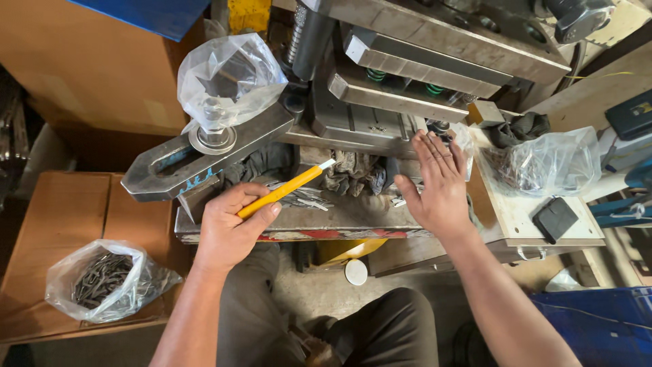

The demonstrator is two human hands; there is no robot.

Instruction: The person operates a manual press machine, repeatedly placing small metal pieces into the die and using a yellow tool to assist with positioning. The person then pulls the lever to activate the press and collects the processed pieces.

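Right now my left hand [231, 228] is closed around the near end of a yellow stick [285, 190], thumb on top, its white tip pointing out over the small flat metal pieces [302, 198] scattered on the steel press bed [339, 216]. My right hand [438, 187] holds nothing: fingers straight and together, palm down, hovering over the bed's right part beside a crumpled rag [350, 171]. Further out, a clear bag of metal parts [543, 163] sits on the white side shelf [516, 214], and another bag of dark parts [102, 278] rests on the wooden stand [41, 224] at my left.
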